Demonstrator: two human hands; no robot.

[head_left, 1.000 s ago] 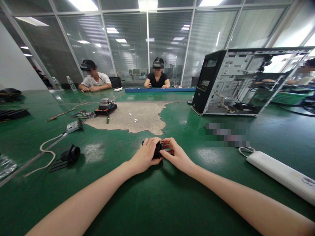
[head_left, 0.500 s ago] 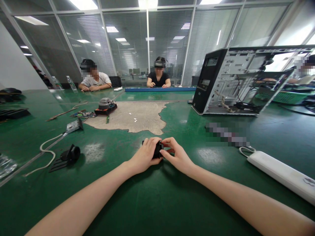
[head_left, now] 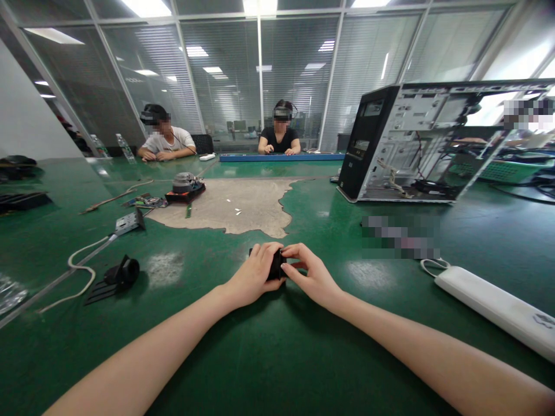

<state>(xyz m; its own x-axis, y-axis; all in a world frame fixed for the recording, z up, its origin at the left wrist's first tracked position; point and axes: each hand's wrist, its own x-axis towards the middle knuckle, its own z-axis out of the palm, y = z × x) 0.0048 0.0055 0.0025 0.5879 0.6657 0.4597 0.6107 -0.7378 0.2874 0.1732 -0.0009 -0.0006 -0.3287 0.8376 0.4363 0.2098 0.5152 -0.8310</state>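
Note:
A small black boxy part (head_left: 277, 267) sits between my hands just above or on the green table, mostly covered by fingers, so its kind is unclear. My left hand (head_left: 258, 270) wraps over it from the left, fingers on top and thumb along the near side. From the right, my right hand (head_left: 310, 271) pinches its right edge with thumb and forefinger. Left of my hands lies a black plastic piece (head_left: 116, 278) with a round ring and slats.
An opened computer case (head_left: 411, 144) stands at the right, near a white power strip (head_left: 489, 306). A metal unit with a cable (head_left: 129, 221) lies left; beyond it are a cooler fan (head_left: 185, 185) and a circuit board (head_left: 147, 201). Two people sit across the table (head_left: 277, 358).
Both hands keep almost the same grip on the black part. The view has shifted very slightly; nothing else on the table has visibly moved.

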